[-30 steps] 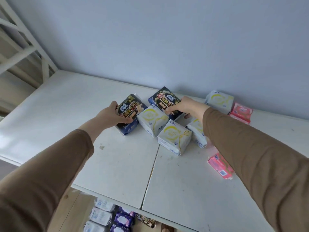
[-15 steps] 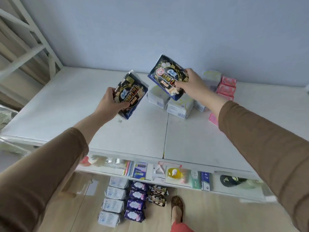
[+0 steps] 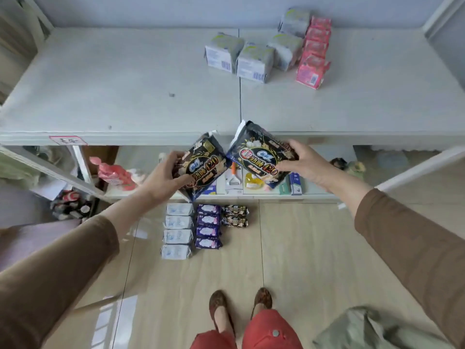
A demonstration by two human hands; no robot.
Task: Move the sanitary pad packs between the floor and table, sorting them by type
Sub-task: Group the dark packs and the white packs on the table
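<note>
My left hand (image 3: pixel 162 178) grips a black-and-gold pad pack (image 3: pixel 201 165), and my right hand (image 3: pixel 305 165) grips a second black pack (image 3: pixel 256 153) of the same kind. Both packs hang in the air just in front of the white table's front edge (image 3: pixel 125 139), almost touching each other. On the table's far right lie several white-and-yellow packs (image 3: pixel 254 61) and a column of pink packs (image 3: pixel 313 51). Down on the floor sit a column of white packs (image 3: pixel 177 230), a column of purple packs (image 3: pixel 208 226) and two black packs (image 3: pixel 235 215).
A low shelf (image 3: pixel 251 196) under the table holds small boxes, a peeler and a pink bottle (image 3: pixel 114 173). My feet (image 3: pixel 239 306) stand on the pale wood floor. A grey-green bag (image 3: pixel 372 331) lies at the lower right. A white frame (image 3: pixel 415 170) slants at the right.
Both hands lifted the two black packs off the table and brought them back over its front edge. The view tilted down, so the floor rows and my feet now show.
</note>
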